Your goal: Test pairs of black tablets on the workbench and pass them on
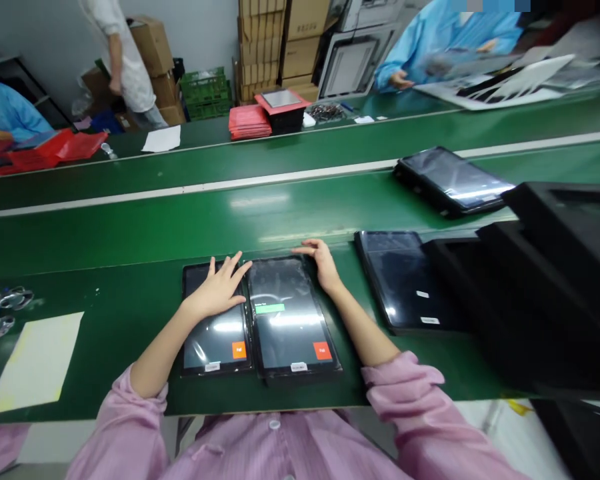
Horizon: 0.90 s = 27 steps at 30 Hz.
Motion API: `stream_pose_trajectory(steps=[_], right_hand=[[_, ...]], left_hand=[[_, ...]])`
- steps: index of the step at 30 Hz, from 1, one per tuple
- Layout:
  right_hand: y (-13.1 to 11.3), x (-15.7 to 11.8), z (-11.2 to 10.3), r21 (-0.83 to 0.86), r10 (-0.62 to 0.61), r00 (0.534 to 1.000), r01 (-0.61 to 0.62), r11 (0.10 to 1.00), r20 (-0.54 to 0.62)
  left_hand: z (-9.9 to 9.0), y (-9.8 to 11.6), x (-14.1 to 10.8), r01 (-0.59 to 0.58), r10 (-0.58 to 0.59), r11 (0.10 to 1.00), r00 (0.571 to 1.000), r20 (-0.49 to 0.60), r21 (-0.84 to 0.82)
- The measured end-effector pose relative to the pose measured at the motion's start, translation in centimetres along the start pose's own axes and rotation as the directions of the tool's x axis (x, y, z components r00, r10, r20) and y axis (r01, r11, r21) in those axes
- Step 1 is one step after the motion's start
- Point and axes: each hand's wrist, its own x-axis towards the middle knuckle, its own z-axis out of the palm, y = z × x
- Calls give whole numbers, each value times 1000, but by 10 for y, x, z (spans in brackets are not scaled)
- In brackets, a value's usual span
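Note:
Two black tablets lie side by side in front of me, screens up and lit. My left hand [220, 288] is over the upper part of the left tablet [215, 340], fingers spread and the tips reaching towards the gap between the two. The right tablet [290, 333] shows a green bar and a red square; the left one has an orange square. At the top right corner of the right tablet, my right hand [321, 263] has its fingers stretched out along the edge. Whether the fingertips press on it I cannot tell. Neither hand holds anything.
More tablets [405, 287] lie stacked to my right, beside black trays [530, 293]. Another tablet stack [455, 177] rests on the green belt [205, 230]. A paper sheet [35, 363] lies at left. Across the line, people in blue sleeves [415, 50] work near red folders [250, 122].

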Motion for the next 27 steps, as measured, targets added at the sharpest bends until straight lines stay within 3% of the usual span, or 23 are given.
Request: stream_pose_trajectory(steps=[3, 7, 13, 17, 21, 24, 27], right_hand=[[-6, -8, -7, -33, -4, 998, 6, 999, 59], [-9, -9, -8, 36, -48, 990, 44, 998, 129], [-9, -9, -2, -33, -23, 994, 26, 999, 107], [-8, -8, -3, 57, 16, 993, -23, 998, 113], [-5, -6, -3, 225, 102, 995, -97, 970, -14], [-5, -5, -2, 255, 130, 990, -112, 960, -57], [-8, -6, 0, 200, 120, 993, -116, 973, -10]], left_hand=[[-3, 6, -10, -17, 18, 1000, 999, 43, -13], [-21, 8, -27, -28, 36, 996, 994, 104, -83], [-17, -13, -4, 49, -50, 999, 998, -31, -21], [-15, -17, -7, -82, 86, 987, 996, 28, -140], [-31, -12, -25, -124, 154, 969, 980, 127, -214], [-39, -21, -25, -41, 41, 994, 999, -2, -104], [-36, -36, -18, 63, -59, 998, 986, -155, 25]])
